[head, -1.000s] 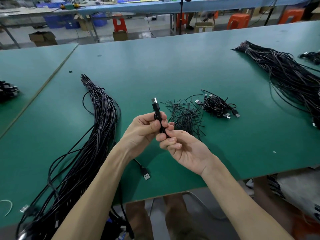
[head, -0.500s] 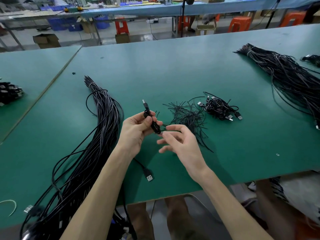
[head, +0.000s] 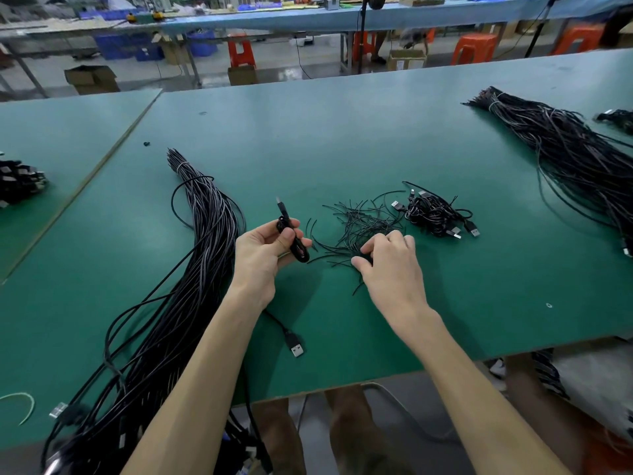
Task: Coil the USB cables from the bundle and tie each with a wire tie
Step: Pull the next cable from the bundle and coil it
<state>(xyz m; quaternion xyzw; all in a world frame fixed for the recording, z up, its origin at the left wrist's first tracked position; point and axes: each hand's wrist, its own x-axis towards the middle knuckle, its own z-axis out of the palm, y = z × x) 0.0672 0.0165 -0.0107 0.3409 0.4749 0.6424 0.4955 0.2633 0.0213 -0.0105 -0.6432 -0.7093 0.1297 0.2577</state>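
My left hand [head: 262, 250] grips a coiled black USB cable [head: 295, 241] above the green table [head: 342, 142]; one plug sticks up past my fingers and the other plug [head: 296, 347] trails onto the table below my wrist. My right hand [head: 388, 260] reaches down into the loose pile of black wire ties [head: 359, 224], fingertips curled onto the ties. Whether it has one pinched is hidden. The long bundle of black cables [head: 191, 269] lies to the left of my left arm. A small heap of tied cables [head: 435, 212] sits just right of the ties.
A second big cable bundle [head: 565, 156] lies at the far right. Dark cable coils [head: 20, 181] rest on the neighbouring table at left. A pale wire loop [head: 24, 404] lies near the front left edge. Orange stools and boxes stand beyond the table.
My right hand has let go of the coil and moved right and down onto the wire ties. My left hand kept hold of the coil and shifted slightly left.
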